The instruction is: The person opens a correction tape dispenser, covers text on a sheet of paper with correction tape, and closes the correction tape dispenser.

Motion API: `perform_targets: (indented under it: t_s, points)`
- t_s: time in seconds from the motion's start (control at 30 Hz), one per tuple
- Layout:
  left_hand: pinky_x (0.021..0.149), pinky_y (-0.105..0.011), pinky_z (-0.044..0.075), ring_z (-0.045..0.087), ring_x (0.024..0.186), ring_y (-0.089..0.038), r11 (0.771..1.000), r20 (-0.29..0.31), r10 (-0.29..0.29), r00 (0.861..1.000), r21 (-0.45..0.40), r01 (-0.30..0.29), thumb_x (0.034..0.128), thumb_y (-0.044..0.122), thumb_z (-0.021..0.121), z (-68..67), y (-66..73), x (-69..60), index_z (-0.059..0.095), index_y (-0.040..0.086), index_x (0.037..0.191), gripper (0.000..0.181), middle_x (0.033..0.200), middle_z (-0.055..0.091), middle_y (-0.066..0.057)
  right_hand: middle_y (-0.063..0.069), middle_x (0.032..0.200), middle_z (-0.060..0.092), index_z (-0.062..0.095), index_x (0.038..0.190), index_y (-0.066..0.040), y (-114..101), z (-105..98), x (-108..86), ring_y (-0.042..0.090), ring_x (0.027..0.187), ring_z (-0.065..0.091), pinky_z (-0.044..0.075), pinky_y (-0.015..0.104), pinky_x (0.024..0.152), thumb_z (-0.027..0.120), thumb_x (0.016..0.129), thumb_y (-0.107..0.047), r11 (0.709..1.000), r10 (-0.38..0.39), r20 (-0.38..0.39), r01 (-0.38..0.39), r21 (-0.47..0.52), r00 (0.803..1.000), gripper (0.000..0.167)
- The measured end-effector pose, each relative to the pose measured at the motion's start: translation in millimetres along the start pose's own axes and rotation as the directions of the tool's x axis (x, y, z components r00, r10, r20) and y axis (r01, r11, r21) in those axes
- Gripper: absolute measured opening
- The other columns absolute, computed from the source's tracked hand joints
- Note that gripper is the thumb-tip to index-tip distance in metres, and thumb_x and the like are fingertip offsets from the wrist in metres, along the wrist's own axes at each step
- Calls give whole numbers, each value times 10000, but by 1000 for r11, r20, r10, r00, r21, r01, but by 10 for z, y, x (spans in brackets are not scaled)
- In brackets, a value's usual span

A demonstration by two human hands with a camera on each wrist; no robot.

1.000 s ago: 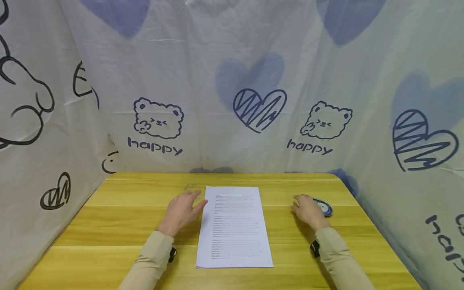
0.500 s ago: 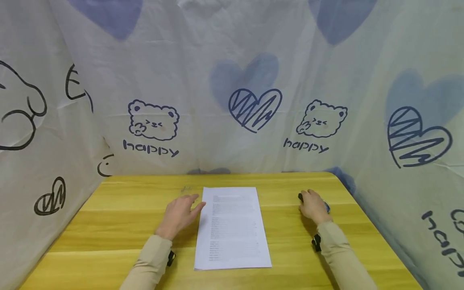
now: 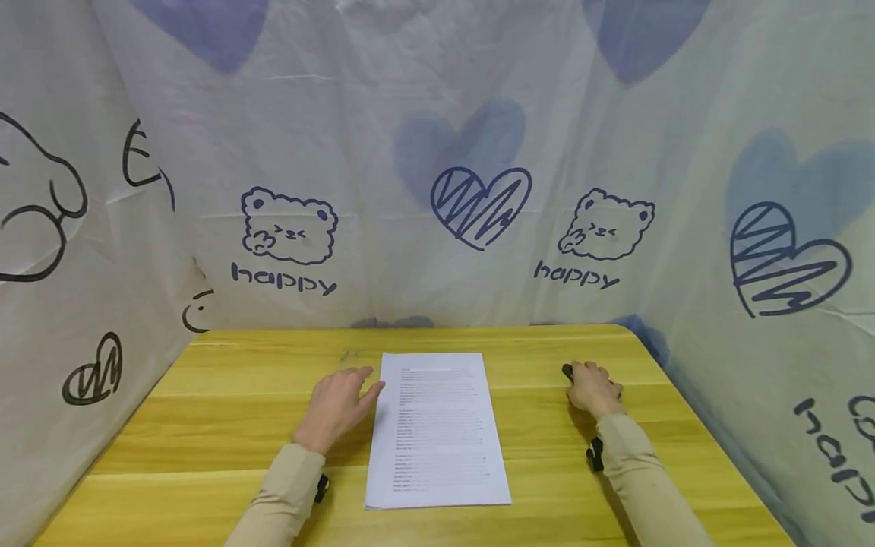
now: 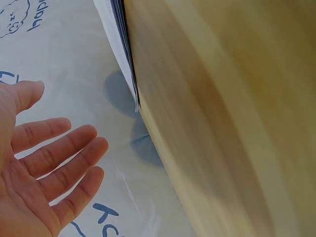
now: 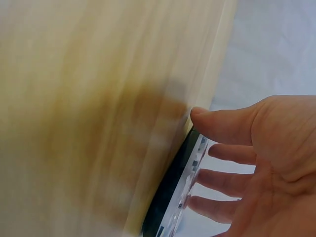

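The left hand (image 3: 335, 406) is held above the table beside the left edge of the printed paper stack (image 3: 437, 456), fingers spread and slightly bent. In the left wrist view, the palm of the left hand (image 4: 44, 173) holds nothing, and a corner of the paper stack (image 4: 123, 54) shows past the fingers. On the right, the right hand (image 3: 593, 387) grips an oblong dark object (image 3: 567, 371) lying on the table. The right wrist view shows the thumb of the right hand (image 5: 261, 158) near one end of this dark-edged object (image 5: 170, 182), fingers along its clear, marked side. Its kind is unclear.
The yellow wood-grain table (image 3: 225, 433) has rounded far corners. Printed white cloth (image 3: 383, 152) with hearts and bears hangs behind it and on both sides. Each wrist carries a small black device (image 3: 323, 486) below a beige sleeve.
The right hand has moved slightly right and taken hold of the oblong object, which it now largely covers. The left hand and paper hold their places while the head view shifts a little.
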State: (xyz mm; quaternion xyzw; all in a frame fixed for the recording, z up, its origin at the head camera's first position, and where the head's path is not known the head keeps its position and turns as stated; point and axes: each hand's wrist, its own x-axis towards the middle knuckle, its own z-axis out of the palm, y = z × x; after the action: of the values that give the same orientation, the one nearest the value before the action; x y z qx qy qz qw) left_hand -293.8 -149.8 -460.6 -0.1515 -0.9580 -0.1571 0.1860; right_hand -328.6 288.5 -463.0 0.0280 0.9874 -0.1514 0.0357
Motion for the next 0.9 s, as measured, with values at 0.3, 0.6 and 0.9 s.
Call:
perform_targets:
  t_s: [0.3,0.6,0.9]
  points:
    - [691,-441,580,717,863,-316,1000,-27,13,1000,25,-12,940,348,649,11,6,-17,709,41,1155,379,1056,739,-143,391,1468,285,304,1494,52,66,-25,11,630,1326,222,202,841,965,506,976,-118,998,66,68,-66,-2,995,581]
    - [663,-433,570,708,822,-315,1000,-7,-1,1000,23,1,943,345,645,-2,28,0,698,44,1170,381,1049,735,-151,382,1387,385,355,1472,27,104,-33,29,596,1216,377,395,713,831,490,952,-70,998,57,27,-58,39,998,547]
    - [615,-393,555,687,729,-258,999,5,10,1000,36,-10,940,333,653,6,42,1,715,60,1124,335,1011,743,-127,370,1305,444,420,1424,49,139,-49,2,548,1112,431,409,628,751,525,915,-75,997,29,0,-29,71,1000,534]
